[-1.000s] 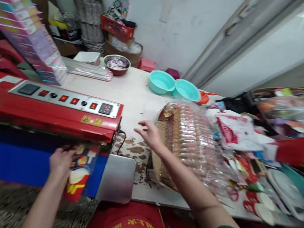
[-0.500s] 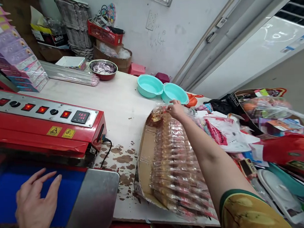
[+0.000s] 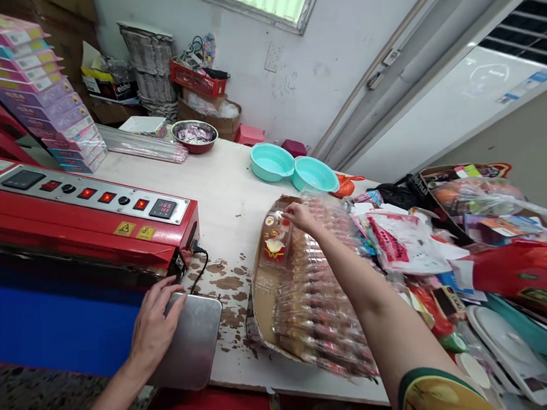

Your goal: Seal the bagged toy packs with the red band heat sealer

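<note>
My right hand (image 3: 301,217) reaches to the far end of a shallow cardboard box (image 3: 263,283). Its fingers pinch near the top of a clear plastic packet (image 3: 275,245), which holds small red, yellow and white pieces. Beside that packet, a dense row of similar clear packets (image 3: 321,287) fills the box. My left hand (image 3: 157,319) is at the near edge of the metal plate (image 3: 195,339), where the blue conveyor belt (image 3: 57,320) ends. Its fingers are spread, with nothing visible in them.
A red sealing machine (image 3: 90,220) with lit switches stands over the belt at left. Behind it rise stacked boxes (image 3: 59,105). Two turquoise basins (image 3: 272,163) and a metal bowl (image 3: 194,135) sit at the back. Bags and clutter (image 3: 404,242) crowd the right side.
My left hand has moved right, from over the blue belt to the metal plate. My right hand has shifted left, and the packet at its fingertips now shows face-up. The view has turned slightly.
</note>
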Demonstrator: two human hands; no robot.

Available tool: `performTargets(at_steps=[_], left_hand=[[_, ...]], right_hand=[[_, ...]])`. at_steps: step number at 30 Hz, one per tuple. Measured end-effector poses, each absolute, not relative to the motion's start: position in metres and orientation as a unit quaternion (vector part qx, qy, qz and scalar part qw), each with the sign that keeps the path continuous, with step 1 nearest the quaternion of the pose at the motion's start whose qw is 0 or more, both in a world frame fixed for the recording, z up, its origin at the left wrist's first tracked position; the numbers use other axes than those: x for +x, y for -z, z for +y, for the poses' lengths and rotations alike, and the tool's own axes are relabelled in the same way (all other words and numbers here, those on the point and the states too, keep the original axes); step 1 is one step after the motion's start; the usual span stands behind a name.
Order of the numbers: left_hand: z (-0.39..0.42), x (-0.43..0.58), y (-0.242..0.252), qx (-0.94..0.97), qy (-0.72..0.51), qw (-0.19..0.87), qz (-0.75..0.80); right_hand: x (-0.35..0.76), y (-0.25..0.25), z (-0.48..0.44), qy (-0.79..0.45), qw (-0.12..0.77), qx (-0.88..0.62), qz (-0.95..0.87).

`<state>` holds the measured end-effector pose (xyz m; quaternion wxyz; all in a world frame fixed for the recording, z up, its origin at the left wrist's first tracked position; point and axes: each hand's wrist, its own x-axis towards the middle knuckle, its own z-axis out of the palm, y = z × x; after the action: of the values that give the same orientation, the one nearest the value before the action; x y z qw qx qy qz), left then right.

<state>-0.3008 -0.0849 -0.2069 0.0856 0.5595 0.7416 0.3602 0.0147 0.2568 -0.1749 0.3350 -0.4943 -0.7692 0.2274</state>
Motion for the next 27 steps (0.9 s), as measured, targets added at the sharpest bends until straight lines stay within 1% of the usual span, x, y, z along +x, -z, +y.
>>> performTargets(at_steps=[3,5,8,10,12,15,18,20,22,24,27], left_hand=[[-0.089,-0.298,0.209,0.548,-0.346,0.126,0.751],[-0.092,-0.298,0.21,0.537,-0.338,0.143,0.76],[-0.09,-0.295,0.209,0.531,-0.346,0.164,0.756],[-0.082,-0.288,0.2,0.534,-0.37,0.18,0.739],[-0.067,-0.276,0.183,0.543,-0.405,0.198,0.709],[-0.037,-0.254,0.142,0.536,-0.474,0.241,0.656],[-0.007,-0.236,0.098,0.474,-0.558,0.346,0.587],[0.006,-0.23,0.08,0.427,-0.591,0.446,0.52],[0.01,-0.23,0.074,0.383,-0.593,0.523,0.477],[0.006,-0.236,0.08,0.339,-0.587,0.555,0.483],[-0.011,-0.252,0.096,0.265,-0.576,0.56,0.533]], right_hand=[[0.015,0.192,0.247,-0.249,0.286,-0.484,-0.789],[0.02,0.188,0.24,-0.251,0.279,-0.482,-0.792],[0.028,0.161,0.222,-0.273,0.283,-0.463,-0.794],[0.031,0.133,0.202,-0.322,0.306,-0.435,-0.783],[0.03,0.103,0.176,-0.365,0.343,-0.413,-0.761],[0.023,0.061,0.132,-0.345,0.38,-0.405,-0.757],[0.008,0.036,0.094,-0.339,0.376,-0.387,-0.771],[-0.005,0.033,0.076,-0.394,0.357,-0.372,-0.761],[-0.02,0.041,0.064,-0.462,0.341,-0.362,-0.734],[-0.036,0.057,0.055,-0.513,0.338,-0.366,-0.699],[-0.058,0.086,0.043,-0.555,0.347,-0.384,-0.651]])
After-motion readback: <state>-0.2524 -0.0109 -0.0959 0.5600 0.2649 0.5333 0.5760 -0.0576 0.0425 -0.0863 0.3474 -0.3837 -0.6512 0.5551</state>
